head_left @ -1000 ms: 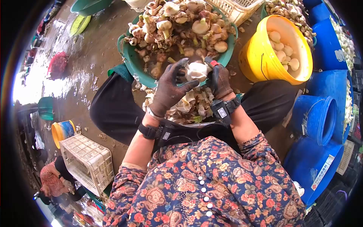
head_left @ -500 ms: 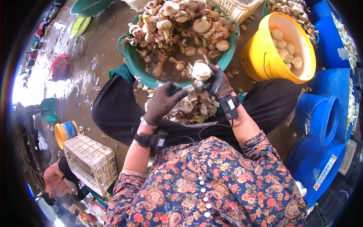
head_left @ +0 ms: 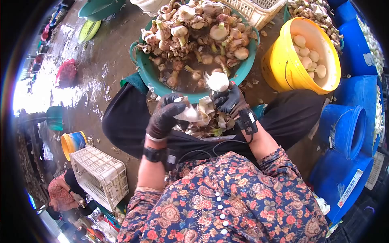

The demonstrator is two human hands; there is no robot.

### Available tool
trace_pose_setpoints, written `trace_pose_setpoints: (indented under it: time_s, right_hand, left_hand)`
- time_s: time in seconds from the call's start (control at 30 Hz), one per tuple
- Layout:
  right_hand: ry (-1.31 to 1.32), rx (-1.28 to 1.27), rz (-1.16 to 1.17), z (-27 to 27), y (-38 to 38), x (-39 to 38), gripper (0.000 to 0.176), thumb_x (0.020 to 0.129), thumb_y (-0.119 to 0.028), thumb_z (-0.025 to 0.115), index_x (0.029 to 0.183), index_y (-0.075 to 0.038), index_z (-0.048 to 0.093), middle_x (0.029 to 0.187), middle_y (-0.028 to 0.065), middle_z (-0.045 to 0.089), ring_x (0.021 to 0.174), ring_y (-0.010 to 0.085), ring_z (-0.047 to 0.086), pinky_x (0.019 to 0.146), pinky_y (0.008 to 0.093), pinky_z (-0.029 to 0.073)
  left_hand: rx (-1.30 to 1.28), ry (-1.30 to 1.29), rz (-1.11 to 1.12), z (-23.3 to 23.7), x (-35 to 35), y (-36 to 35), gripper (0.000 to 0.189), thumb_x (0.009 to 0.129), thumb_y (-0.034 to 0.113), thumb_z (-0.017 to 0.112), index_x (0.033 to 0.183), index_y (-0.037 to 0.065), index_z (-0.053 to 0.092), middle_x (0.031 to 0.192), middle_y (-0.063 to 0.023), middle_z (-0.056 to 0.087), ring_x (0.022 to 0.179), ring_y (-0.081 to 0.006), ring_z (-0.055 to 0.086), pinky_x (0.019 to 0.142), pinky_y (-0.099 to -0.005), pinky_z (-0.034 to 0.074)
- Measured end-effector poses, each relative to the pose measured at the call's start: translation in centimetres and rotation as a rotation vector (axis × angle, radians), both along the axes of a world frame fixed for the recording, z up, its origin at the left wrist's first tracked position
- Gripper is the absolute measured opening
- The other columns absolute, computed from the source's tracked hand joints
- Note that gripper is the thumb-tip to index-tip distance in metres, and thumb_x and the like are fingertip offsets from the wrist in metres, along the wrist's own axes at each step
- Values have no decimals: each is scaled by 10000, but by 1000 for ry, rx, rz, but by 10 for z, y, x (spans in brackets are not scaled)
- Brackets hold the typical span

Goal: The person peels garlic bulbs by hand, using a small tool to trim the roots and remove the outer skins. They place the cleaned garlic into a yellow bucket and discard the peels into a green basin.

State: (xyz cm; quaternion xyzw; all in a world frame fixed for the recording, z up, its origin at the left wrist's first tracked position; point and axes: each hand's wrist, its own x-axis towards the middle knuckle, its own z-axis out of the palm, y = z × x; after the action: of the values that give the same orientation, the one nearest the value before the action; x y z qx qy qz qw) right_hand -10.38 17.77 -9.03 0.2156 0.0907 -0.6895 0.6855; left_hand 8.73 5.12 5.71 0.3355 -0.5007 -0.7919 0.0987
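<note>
A white, mostly peeled garlic bulb [head_left: 218, 82] sits at the fingertips of my right hand [head_left: 231, 101], which wears a dark glove and is closed around its lower end. My left hand [head_left: 165, 115], also gloved, pinches a pale piece of garlic skin [head_left: 189, 114], apart from the bulb. Both hands are at the near rim of a green tub [head_left: 139, 67] heaped with unpeeled garlic [head_left: 178, 34], some of it lying in brownish water. Between my legs, below the hands, is a pile of peeled-off skins [head_left: 207, 117].
To the right stands a yellow bucket [head_left: 277, 60] with several white bulbs in it. Blue barrels [head_left: 338, 123] line the far right. Plastic crates lie at the top [head_left: 259, 14] and lower left [head_left: 99, 174]. Another person [head_left: 63, 192] is at lower left. The floor is wet.
My left hand has drawn away from the bulb toward me, now with skin in its fingers. The right hand has tipped the bulb up and shows more of its white surface.
</note>
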Motion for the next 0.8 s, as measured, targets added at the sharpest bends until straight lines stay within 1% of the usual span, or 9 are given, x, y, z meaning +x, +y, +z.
trace_pose_setpoints:
  time_s: [0.07, 0.17, 0.23, 0.4, 0.43, 0.5, 0.57, 0.63, 0.8]
  right_hand:
    - [33, 48, 6, 5, 2, -2, 351, 855, -310, 495, 1103, -69, 553, 883, 52, 605, 593, 118, 524, 465, 186, 403]
    - [159, 174, -131, 21, -5, -2, 445, 858, -356, 448, 1176, -51, 509, 1049, 137, 581, 755, 203, 573, 491, 234, 454]
    - [388, 183, -166, 59, 0, -16, 430, 848, -352, 472, 1179, -80, 519, 1161, 77, 569, 1012, 222, 565, 734, 358, 497]
    - [437, -524, -417, 143, 26, -82, 800, 791, -617, 456, 1285, 10, 394, 1228, 175, 501, 1044, 283, 516, 698, 351, 442]
    - [546, -426, -340, 146, 26, -86, 813, 798, -633, 443, 1306, -1, 382, 1196, 147, 525, 1052, 242, 514, 723, 323, 450]
    - [685, 185, -350, 133, 19, -73, 789, 801, -688, 373, 1189, -13, 500, 1049, 148, 608, 921, 239, 593, 625, 311, 458]
    - [1015, 269, -3, 86, 13, -62, 670, 823, -678, 349, 968, -71, 595, 717, 10, 570, 576, 126, 506, 527, 264, 408]
    - [1093, 477, -12, 83, 3, -32, 596, 834, -638, 406, 895, -85, 619, 710, 6, 589, 582, 116, 511, 542, 245, 389]
    - [2151, 790, 183, -9, -1, -38, 440, 842, -419, 574, 675, -12, 573, 552, 12, 497, 512, 102, 408, 476, 296, 344]
  left_hand:
    - [-72, -249, -423, 22, -11, -14, 253, 773, 228, 672, 853, -4, 612, 768, -48, 623, 675, -135, 604, 590, -248, 478]
    - [-1075, -581, -819, -39, -11, -24, 422, 749, 422, 635, 742, 0, 647, 647, -139, 625, 629, -282, 623, 583, -381, 468]
    - [-851, -648, -550, -67, -25, -32, 462, 727, 475, 629, 691, 15, 650, 676, -173, 625, 669, -326, 619, 624, -409, 472]
    - [-856, -638, -301, -141, -79, -68, 398, 755, 429, 627, 976, 97, 637, 783, -137, 658, 729, -306, 629, 650, -383, 492]
    - [-1625, -364, -817, -171, -87, -75, 390, 792, 425, 583, 1055, 138, 612, 824, -153, 654, 767, -308, 631, 666, -384, 500]
    - [-1231, -412, -807, -193, -95, -80, 452, 820, 409, 545, 1217, 197, 505, 1069, -184, 593, 906, -324, 602, 788, -378, 487]
    - [-1449, -230, -182, -372, -117, -76, 549, 758, 308, 648, 1216, 49, 493, 1201, -165, 530, 1065, -287, 532, 958, -355, 378]
    - [-418, -137, 60, -308, -121, -60, 561, 680, 202, 751, 1157, 24, 516, 1011, -55, 609, 884, -159, 554, 812, -314, 465]
    - [-311, -63, -220, -171, -107, -46, 478, 630, 239, 749, 1020, 14, 590, 887, -81, 624, 788, -150, 562, 720, -302, 473]
